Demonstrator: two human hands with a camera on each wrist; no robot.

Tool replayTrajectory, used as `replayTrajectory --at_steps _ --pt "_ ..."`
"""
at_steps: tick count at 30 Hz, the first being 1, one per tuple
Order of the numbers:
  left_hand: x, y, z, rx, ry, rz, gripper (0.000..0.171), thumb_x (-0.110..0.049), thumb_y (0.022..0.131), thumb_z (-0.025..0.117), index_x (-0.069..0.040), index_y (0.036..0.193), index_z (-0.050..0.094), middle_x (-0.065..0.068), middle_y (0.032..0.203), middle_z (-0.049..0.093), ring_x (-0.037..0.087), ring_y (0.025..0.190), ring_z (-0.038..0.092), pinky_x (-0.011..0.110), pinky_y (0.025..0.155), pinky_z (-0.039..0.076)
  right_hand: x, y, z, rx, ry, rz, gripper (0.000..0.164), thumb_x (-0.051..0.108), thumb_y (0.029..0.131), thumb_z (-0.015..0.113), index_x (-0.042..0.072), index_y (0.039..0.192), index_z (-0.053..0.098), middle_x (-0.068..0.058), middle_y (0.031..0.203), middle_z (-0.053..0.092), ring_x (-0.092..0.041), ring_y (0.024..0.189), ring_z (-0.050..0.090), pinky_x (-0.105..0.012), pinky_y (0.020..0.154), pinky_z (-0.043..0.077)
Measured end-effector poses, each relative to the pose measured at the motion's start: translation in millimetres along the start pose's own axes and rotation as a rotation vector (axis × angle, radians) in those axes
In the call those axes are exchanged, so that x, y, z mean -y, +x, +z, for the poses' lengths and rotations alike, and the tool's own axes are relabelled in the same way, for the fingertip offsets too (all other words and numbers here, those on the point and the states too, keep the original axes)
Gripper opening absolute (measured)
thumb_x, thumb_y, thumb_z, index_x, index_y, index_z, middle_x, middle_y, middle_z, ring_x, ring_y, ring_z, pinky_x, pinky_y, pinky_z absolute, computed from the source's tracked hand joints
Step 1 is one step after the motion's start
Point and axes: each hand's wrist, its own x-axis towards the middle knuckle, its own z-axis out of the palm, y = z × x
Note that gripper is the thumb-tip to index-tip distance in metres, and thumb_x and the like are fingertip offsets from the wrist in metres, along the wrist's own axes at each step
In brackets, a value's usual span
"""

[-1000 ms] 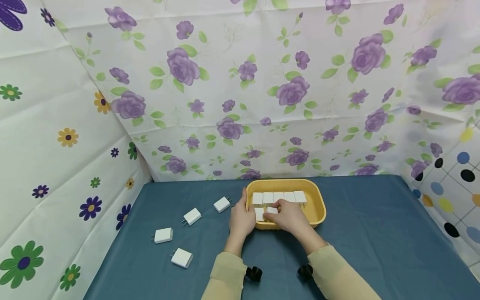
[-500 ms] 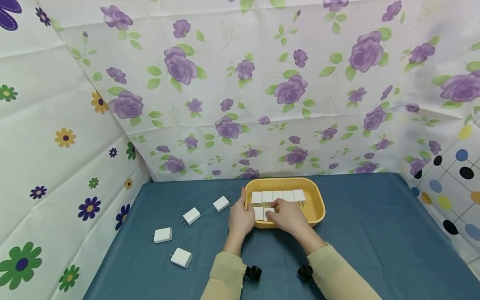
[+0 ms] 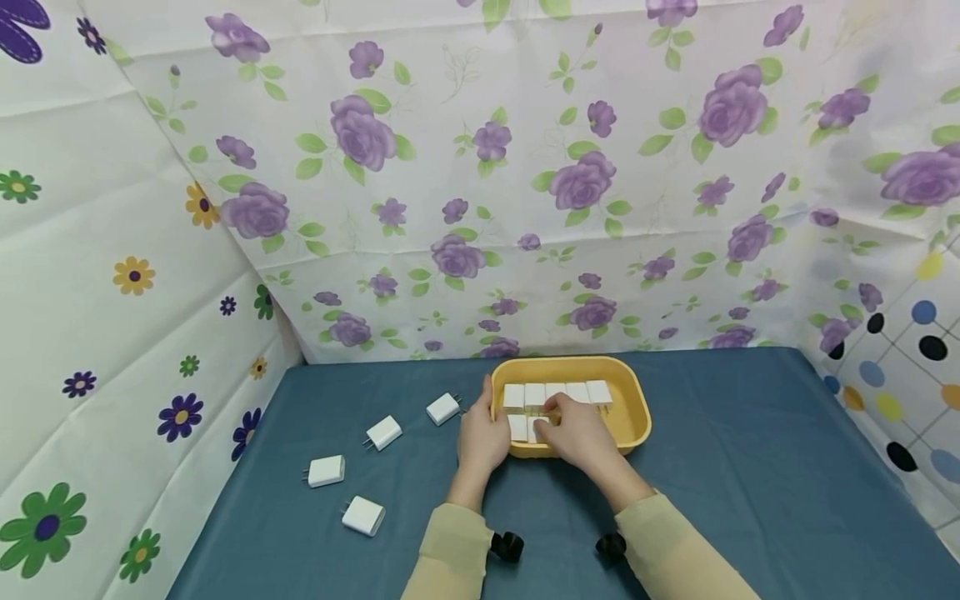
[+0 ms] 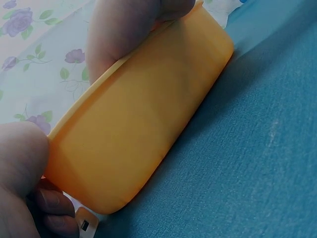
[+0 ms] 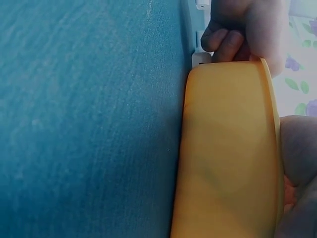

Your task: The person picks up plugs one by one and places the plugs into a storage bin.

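Note:
A yellow plastic basket (image 3: 630, 417) holds several white USB wall chargers, with a back row (image 3: 555, 395) lined up side by side. Two more chargers stand in front of that row at the left. At the basket's left end my left hand (image 3: 483, 433) grips the rim, thumb up along the edge, also seen in the left wrist view. My right hand (image 3: 581, 432) reaches over the front rim and pinches the second front-row charger (image 3: 536, 430) between thumb and index finger. The basket wall (image 5: 228, 148) hides the right fingertips in the right wrist view.
Loose wall chargers lie on the blue tablecloth left of the basket: one by my left hand (image 3: 443, 408), others farther out (image 3: 384, 433), (image 3: 327, 472) and nearer the front (image 3: 363, 517). A flowered sheet (image 3: 465, 208) hangs behind the table.
The charger under my right hand has gone from tilted to lying level beside its front-row neighbour. My left hand keeps its place on the basket rim.

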Motion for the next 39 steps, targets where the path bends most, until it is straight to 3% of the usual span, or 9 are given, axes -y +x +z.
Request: replayTrajectory --at_steps 5,9,11,15,18,24,29,34,39 --pt "-2.8 -1.5 1.8 0.009 -0.004 -0.006 0.064 -0.015 0.097 0.052 -0.023 0.157 0.031 0.018 0.115 0.069 0.029 0.074 0.066 0.038 0.052 0.039 -13.5 -0.5 -11.5 -0.030 0.276 -0.055 0.040 0.039 0.095 0.065 0.014 0.127 0.064 -0.004 0.083 0.066 -0.023 0.066 0.062 -0.034 0.057 0.048" --pt "-3.9 -2.2 3.3 0.012 -0.016 0.004 0.065 -0.015 0.097 0.052 -0.024 0.158 0.030 0.018 0.104 0.071 0.028 0.061 0.060 0.036 0.047 0.035 -28.1 -5.4 -28.7 -0.129 0.474 -0.123 0.039 0.038 0.096 0.065 0.013 0.127 0.065 -0.007 0.093 0.068 -0.030 0.083 0.065 -0.032 0.065 0.051" --pt "-3.5 -2.1 3.3 0.022 -0.033 0.001 0.065 -0.014 0.097 0.051 -0.024 0.158 0.029 0.020 0.105 0.070 0.026 0.051 0.050 0.037 0.044 0.030 -36.6 -8.6 -38.7 -0.222 0.474 -0.143 0.037 0.036 0.097 0.065 0.012 0.125 0.067 -0.007 0.095 0.069 -0.029 0.087 0.065 -0.030 0.070 0.051" --pt "-2.1 -0.5 2.9 0.012 -0.023 -0.003 0.064 -0.015 0.098 0.050 -0.023 0.158 0.031 0.017 0.133 0.062 0.019 0.059 0.055 0.035 0.047 0.033 -58.9 -11.0 -55.0 -0.427 0.347 -0.115 0.031 0.032 0.097 0.063 0.013 0.121 0.070 -0.002 0.097 0.069 -0.019 0.087 0.063 -0.025 0.075 0.049" --pt "-0.5 0.5 2.2 0.000 -0.017 0.003 0.062 -0.014 0.098 0.050 -0.021 0.157 0.033 0.017 0.132 0.062 0.019 0.061 0.057 0.035 0.048 0.034 -74.6 -11.6 -64.5 -0.494 0.289 -0.053 0.029 0.029 0.098 0.063 0.015 0.122 0.069 -0.001 0.101 0.068 -0.015 0.089 0.061 -0.027 0.078 0.047" --pt "1.5 1.1 1.4 -0.005 -0.011 -0.006 0.062 -0.015 0.098 0.051 -0.019 0.157 0.034 0.019 0.127 0.065 0.020 0.060 0.058 0.036 0.049 0.034 -93.1 -14.3 -73.3 -0.437 0.262 0.032 0.038 0.028 0.098 0.062 0.013 0.133 0.062 -0.010 0.116 0.064 -0.025 0.101 0.060 -0.043 0.084 0.047" --pt "2.4 0.9 1.7 -0.004 -0.013 -0.009 0.063 -0.015 0.097 0.051 -0.020 0.157 0.033 0.019 0.116 0.069 0.020 0.050 0.049 0.035 0.047 0.032 -97.0 -16.2 -73.5 -0.347 0.203 0.070 0.048 0.033 0.100 0.058 0.012 0.142 0.055 -0.015 0.123 0.060 -0.029 0.101 0.059 -0.045 0.078 0.049" --pt "2.6 0.2 1.9 0.002 -0.017 -0.010 0.063 -0.014 0.098 0.050 -0.021 0.158 0.032 0.019 0.103 0.070 0.021 0.041 0.039 0.035 0.044 0.028 -98.7 -15.9 -70.9 -0.303 0.124 0.059 0.049 0.031 0.101 0.057 0.009 0.144 0.053 -0.014 0.113 0.060 -0.028 0.096 0.059 -0.040 0.070 0.048" --pt "1.7 0.2 2.3 0.001 -0.020 0.000 0.063 -0.014 0.098 0.051 -0.019 0.158 0.032 0.020 0.122 0.067 0.020 0.046 0.043 0.036 0.046 0.030 -100.7 -16.7 -69.3 -0.292 0.070 0.022 0.049 0.025 0.101 0.055 0.009 0.147 0.051 -0.009 0.088 0.057 -0.026 0.078 0.057 -0.036 0.059 0.043"
